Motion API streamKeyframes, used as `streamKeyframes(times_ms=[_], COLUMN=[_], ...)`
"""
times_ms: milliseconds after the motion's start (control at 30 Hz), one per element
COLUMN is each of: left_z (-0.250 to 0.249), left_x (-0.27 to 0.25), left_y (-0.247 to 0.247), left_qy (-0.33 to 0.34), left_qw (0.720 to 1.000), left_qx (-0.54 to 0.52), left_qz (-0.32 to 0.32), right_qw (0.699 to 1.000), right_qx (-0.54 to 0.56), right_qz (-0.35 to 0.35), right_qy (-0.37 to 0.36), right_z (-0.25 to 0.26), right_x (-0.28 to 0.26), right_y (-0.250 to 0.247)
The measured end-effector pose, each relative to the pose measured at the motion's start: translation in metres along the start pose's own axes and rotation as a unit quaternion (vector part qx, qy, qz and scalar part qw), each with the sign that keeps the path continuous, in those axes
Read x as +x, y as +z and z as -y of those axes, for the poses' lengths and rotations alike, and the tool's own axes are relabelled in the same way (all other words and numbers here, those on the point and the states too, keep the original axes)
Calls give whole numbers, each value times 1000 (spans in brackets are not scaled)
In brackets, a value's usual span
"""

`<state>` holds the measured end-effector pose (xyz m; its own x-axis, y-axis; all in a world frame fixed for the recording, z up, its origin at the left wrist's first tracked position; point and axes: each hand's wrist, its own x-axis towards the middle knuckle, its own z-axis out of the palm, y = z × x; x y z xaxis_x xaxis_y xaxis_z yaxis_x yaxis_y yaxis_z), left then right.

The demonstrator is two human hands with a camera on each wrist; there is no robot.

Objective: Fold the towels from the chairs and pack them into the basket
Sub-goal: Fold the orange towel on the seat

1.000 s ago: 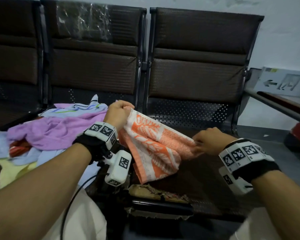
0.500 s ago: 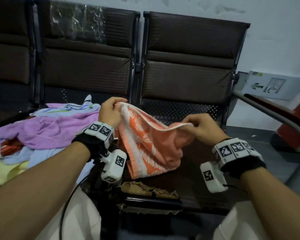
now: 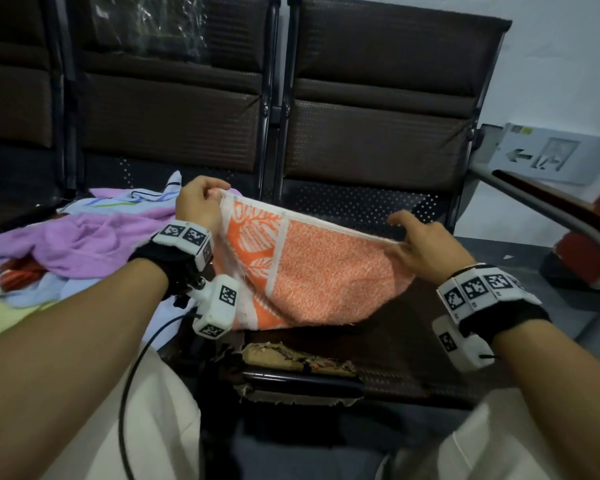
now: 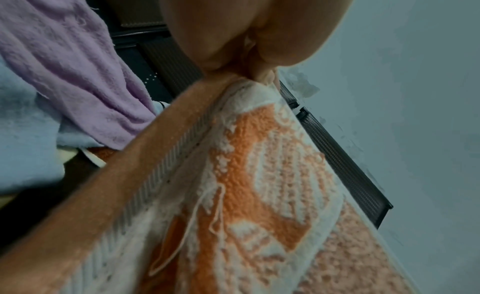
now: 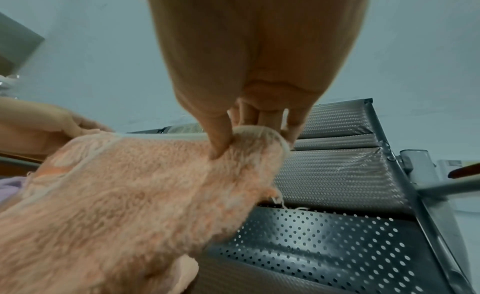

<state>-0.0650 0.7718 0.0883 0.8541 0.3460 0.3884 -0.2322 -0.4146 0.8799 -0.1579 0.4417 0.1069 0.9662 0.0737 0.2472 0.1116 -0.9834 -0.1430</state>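
Waiting room: linked metal chairs [image 3: 378, 109]

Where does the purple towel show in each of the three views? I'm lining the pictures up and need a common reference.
Head: purple towel at left on the pile, beside the left hand.
Left wrist: upper left, behind the orange towel.
Right wrist: only a pale sliver at the left edge.
Shared landmark: the orange towel, also held by the right hand.

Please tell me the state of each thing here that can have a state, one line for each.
orange towel: held up by its top edge over the seat, hanging.
left hand: pinches one top corner.
right hand: pinches the other top corner.
pile of towels: unfolded, heaped on the left seat.
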Motion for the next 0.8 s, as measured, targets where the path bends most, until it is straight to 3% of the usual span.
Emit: streamKeyframes(times_ms=[167,333,433,600,800], left_z=[-4,-5,-11,-40,-101], left_x=[-5,-7,-11,-15,-7], left_y=[1,0,-2,-8,-27], left_qy=[22,37,32,28,46], left_qw=[999,998,999,999,995], left_qx=[27,40,25,-25,-89], left_qz=[18,25,20,-2,1], right_qw=[998,999,991,921,863], right_qx=[-3,-13,66,248,321], right_qz=[50,5,-56,-215,-342], right_qy=[24,44,100,208,188], right_z=[2,1,0,14,27], right_x=[1,5,8,17,15], right_y=[-4,-3,-4,-33,-87])
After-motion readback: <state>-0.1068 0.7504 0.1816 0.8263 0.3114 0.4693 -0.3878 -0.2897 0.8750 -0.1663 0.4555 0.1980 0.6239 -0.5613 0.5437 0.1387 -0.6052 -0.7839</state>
